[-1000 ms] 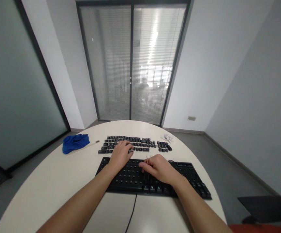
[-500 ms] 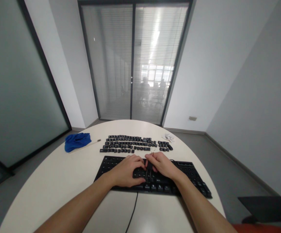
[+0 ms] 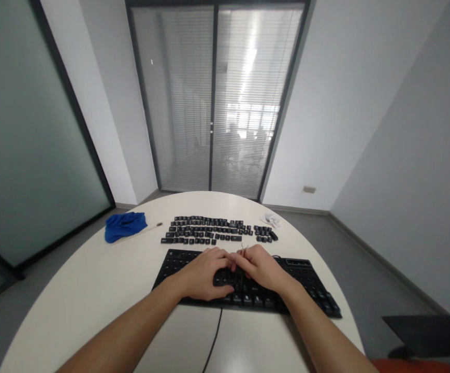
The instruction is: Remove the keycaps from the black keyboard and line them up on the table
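A black keyboard (image 3: 301, 282) with many of its keycaps off lies across the near part of the table. My left hand (image 3: 208, 273) rests on its middle, thumb apart from the curved fingers, with nothing seen in it. Close beside those fingertips, my right hand (image 3: 261, 265) is closed round a keycap puller (image 3: 239, 280) with a dark handle and thin wire ends. One wire end sticks out above the fingers, while the other points down at the keys. My fingers cover most of the puller. Behind the keyboard, loose black keycaps (image 3: 205, 229) lie in rows.
A blue cloth (image 3: 125, 226) lies at the left beside a thin-handled brush (image 3: 147, 229). Crumpled white tissue (image 3: 272, 220) sits at the far right of the round table (image 3: 104, 290). A black cable (image 3: 214, 339) runs toward me. A dark chair part (image 3: 426, 334) stands at the right.
My right hand has rolled over the puller, and its thumb has shifted left and down toward my left fingers. Less of the puller's handle shows. My left hand has barely moved.
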